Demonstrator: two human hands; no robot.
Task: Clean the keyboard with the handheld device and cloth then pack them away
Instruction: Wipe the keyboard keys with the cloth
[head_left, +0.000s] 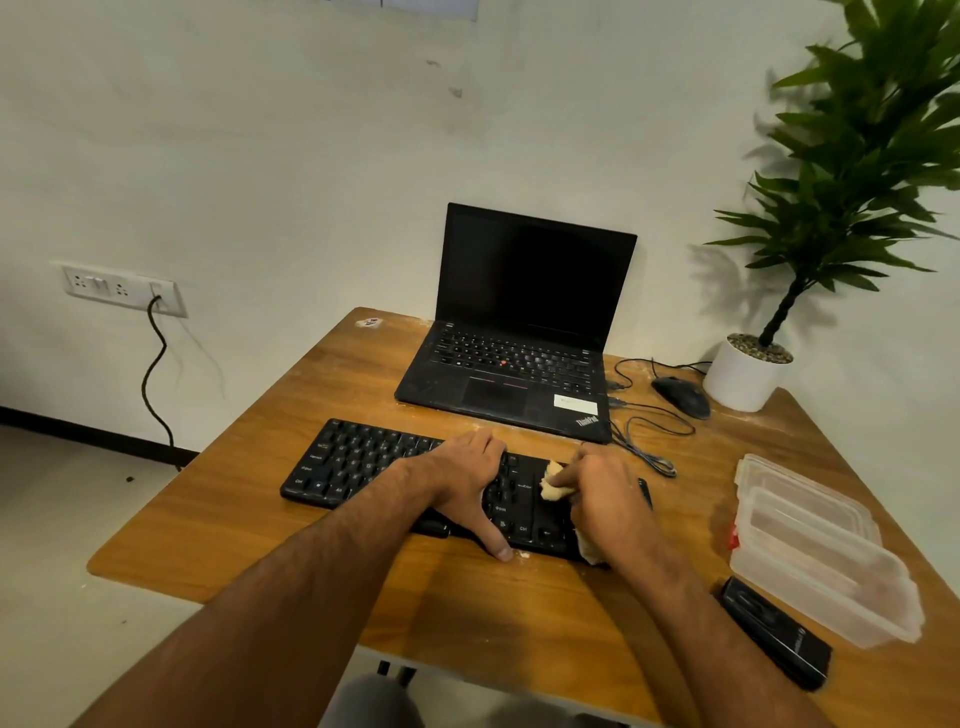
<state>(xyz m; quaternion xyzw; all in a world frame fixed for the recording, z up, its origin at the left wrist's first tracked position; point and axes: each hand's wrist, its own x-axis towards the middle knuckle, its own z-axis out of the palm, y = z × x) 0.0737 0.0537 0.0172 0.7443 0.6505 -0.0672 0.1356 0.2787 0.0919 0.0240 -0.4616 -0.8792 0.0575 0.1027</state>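
Note:
A black keyboard (358, 460) lies across the middle of the wooden desk (270, 525). My left hand (467, 475) rests flat on its right half, fingers spread, thumb down at the front edge. My right hand (605, 493) is shut on a crumpled pale cloth (553, 483), pressing it onto the keys at the keyboard's right end. A black handheld device (776, 631) lies on the desk near the front right edge, beside a clear plastic container (826, 566) with its lid (795, 488) next to it.
An open black laptop (519, 332) stands behind the keyboard, with a wired black mouse (680, 397) and loose cables (644, 441) to its right. A potted plant (748, 371) fills the back right corner. A wall socket with a hanging cord (156, 374) is at left.

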